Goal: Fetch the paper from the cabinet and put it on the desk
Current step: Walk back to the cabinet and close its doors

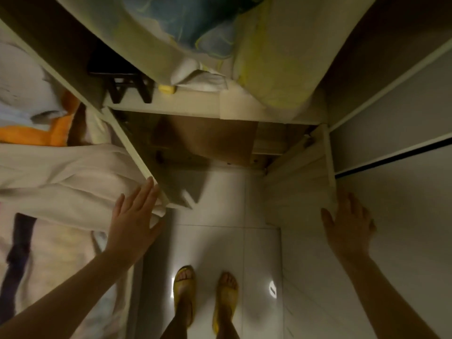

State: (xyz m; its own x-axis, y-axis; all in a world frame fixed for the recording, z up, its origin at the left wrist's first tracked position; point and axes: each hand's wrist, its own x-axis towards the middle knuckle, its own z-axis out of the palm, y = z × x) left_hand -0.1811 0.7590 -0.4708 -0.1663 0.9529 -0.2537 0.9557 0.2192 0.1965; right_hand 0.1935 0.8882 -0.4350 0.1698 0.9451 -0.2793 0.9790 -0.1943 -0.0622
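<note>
The left hand [133, 217] is lying flat with fingers spread, its fingertips pressing against the edge of the left cabinet door [137, 152], which is standing swung open; it is clamping on nothing. The right hand [348, 222] is likewise spread flat, its fingers resting against the outer edge of the right cabinet door [303, 182], also open, with nothing in its grasp.

Between the two doors the lower compartment of the cabinet [208, 143] is gaping dark, and a brown cardboard-like panel [220, 140] is showing inside it; what else it is holding cannot be made out. No paper can be told for certain in that compartment. On the shelf above [186, 105] a black stand [127, 86] is sitting at the left, a small yellow object [167, 89] just beside it, and a crumpled white sheet or cloth [195, 77] next to that, under a blue bundle [186, 20] and a pale yellow bag [271, 69].

Left of the cabinet, white fabric [61, 177] is lying with an orange piece [49, 133] above it. Below, two feet in yellow slippers [205, 294] are standing on the glossy white tiled floor [220, 241].
</note>
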